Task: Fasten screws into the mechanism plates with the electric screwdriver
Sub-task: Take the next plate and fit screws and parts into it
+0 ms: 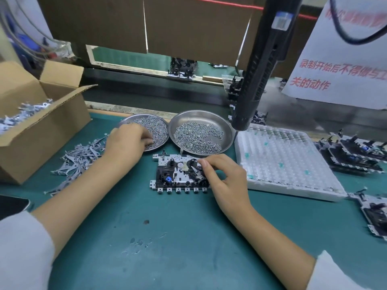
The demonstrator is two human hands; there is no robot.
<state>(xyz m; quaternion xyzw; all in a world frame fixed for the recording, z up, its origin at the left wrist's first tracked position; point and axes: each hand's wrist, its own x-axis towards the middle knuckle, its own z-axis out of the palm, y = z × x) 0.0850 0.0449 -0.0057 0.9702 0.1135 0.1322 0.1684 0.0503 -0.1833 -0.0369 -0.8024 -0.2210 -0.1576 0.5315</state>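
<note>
A black and silver mechanism plate lies on the green mat in front of me. My right hand rests on its right side, thumb and forefinger pinched on a small metal lever there. My left hand reaches into the left steel dish of small screws, fingertips curled among them; whether it holds a screw is hidden. A second steel dish of screws stands to the right. The black electric screwdriver hangs untouched above the right dish.
A white foam tray sits right of the plate. More mechanism plates are stacked at the far right. Grey metal levers are piled at left beside an open cardboard box. A conveyor runs behind.
</note>
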